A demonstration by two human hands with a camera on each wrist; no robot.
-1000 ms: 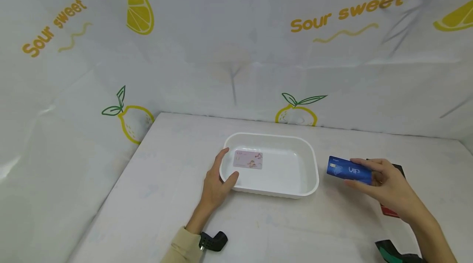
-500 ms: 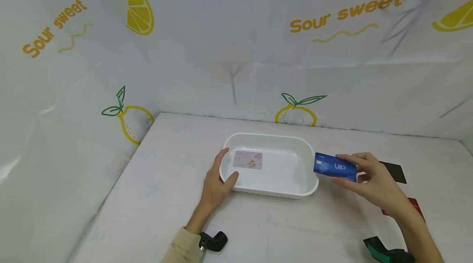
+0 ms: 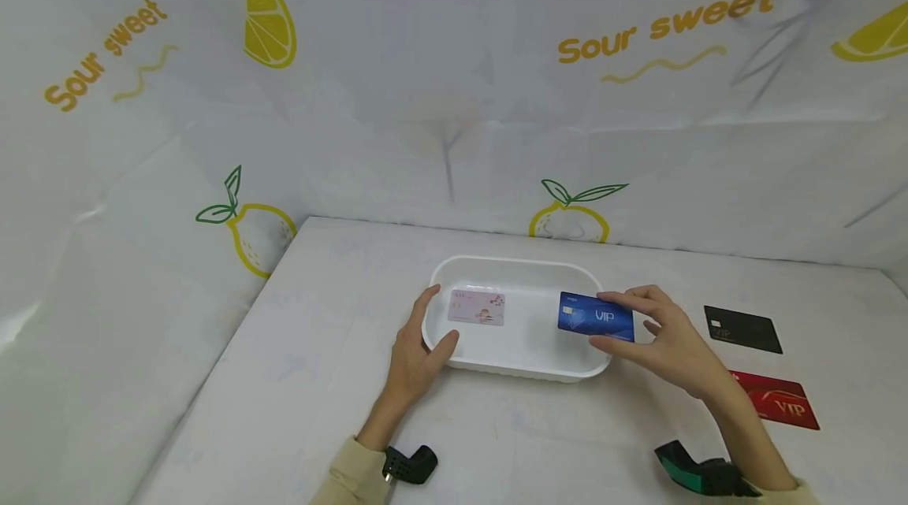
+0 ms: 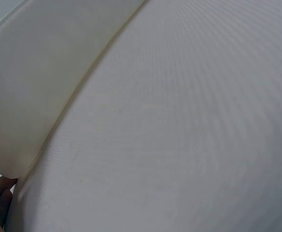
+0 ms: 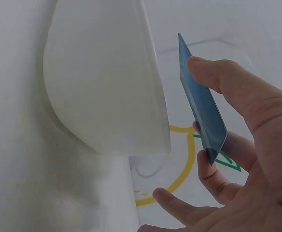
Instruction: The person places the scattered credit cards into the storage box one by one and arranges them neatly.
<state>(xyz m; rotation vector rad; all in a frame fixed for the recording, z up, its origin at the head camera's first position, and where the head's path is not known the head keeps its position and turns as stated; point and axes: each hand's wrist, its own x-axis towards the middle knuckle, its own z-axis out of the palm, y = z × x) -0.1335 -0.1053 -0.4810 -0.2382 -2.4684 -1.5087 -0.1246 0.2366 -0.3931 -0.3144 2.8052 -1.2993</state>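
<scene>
My left hand (image 3: 413, 355) grips the left end of a white plastic tray (image 3: 528, 347), with the thumb over its near rim. In the left wrist view the tray's outer wall (image 4: 44, 87) fills the upper left, and a few fingers show at the lower left edge. Inside the tray, at its left, lies a pink VIP card (image 3: 468, 308). My right hand (image 3: 670, 343) pinches a blue VIP card (image 3: 592, 317) by its right end, above the tray's right side. The right wrist view shows this card (image 5: 204, 106) edge-on between thumb and fingers, apart from the tray.
To the right of the tray, a black VIP card (image 3: 745, 329) lies flat on the white table (image 3: 553, 442). Nearer the front is a red VIP card (image 3: 783, 402), its left end partly covered by my right forearm. A lemon-printed sheet (image 3: 426, 95) hangs behind.
My right hand has carried the blue card left, from beside the tray to above its right part. The black and red cards have come into fuller view. My left hand has stayed put.
</scene>
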